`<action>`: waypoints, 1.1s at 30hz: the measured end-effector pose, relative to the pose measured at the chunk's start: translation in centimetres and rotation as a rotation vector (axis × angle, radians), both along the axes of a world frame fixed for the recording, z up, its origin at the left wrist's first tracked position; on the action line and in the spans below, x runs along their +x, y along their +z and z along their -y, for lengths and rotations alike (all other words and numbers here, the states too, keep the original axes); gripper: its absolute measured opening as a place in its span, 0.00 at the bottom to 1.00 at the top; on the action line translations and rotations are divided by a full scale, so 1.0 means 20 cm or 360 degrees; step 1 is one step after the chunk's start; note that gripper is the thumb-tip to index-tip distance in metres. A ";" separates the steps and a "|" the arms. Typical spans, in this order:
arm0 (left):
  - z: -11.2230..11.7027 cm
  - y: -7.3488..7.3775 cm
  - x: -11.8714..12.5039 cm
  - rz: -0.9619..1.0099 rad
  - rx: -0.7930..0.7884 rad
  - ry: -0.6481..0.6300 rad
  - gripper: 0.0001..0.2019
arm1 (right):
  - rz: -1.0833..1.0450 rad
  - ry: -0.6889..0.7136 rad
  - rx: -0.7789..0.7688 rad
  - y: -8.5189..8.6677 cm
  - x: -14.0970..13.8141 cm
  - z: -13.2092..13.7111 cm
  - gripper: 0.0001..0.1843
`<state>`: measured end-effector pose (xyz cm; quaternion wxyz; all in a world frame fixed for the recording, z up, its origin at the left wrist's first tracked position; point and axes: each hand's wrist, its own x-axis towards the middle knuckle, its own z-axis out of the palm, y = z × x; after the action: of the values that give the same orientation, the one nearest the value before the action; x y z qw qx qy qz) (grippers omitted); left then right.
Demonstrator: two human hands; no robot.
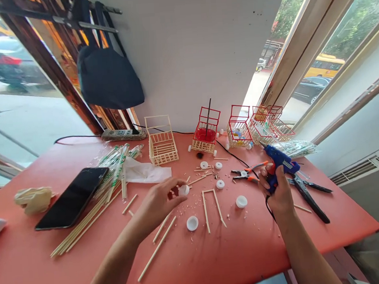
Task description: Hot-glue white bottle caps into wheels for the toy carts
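Note:
My left hand (157, 200) hovers over the red table (217, 261) and pinches a small white bottle cap (183, 190) between thumb and fingers. My right hand (277, 190) grips a blue glue gun (280, 163) by its handle, nozzle pointing up and to the left; its black cord runs back across the table. Between the hands lie a U-shaped frame of wooden sticks (212, 205) and loose white caps (192, 223), (241, 201), (220, 184).
Orange-handled pliers (245, 174) and black scissors (308, 196) lie by the right hand. A black phone (73, 197) rests on a bundle of chopsticks (93, 209). Plain (161, 142) and red (206, 134) stick carts stand along the wall beside a power strip (122, 134).

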<state>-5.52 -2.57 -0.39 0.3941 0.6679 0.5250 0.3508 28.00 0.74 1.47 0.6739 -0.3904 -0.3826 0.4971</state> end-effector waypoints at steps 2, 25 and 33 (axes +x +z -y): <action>-0.01 -0.01 0.03 0.0672 -0.0243 0.0000 0.16 | 0.0042 -0.0001 0.0044 0.00 0.00 0.01 0.31; -0.02 -0.18 0.55 0.1935 -0.0747 -0.0192 0.24 | 0.0800 0.0227 -0.0060 -0.03 -0.31 0.11 0.15; 0.01 -0.22 0.54 0.1811 -0.0622 0.0102 0.24 | 0.0869 0.0308 -0.0192 -0.08 -0.31 0.14 0.15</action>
<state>5.36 -2.69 -4.79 0.7179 0.2742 0.3062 0.5619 21.86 -2.01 -0.17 0.4711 -0.5107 -0.5548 0.4576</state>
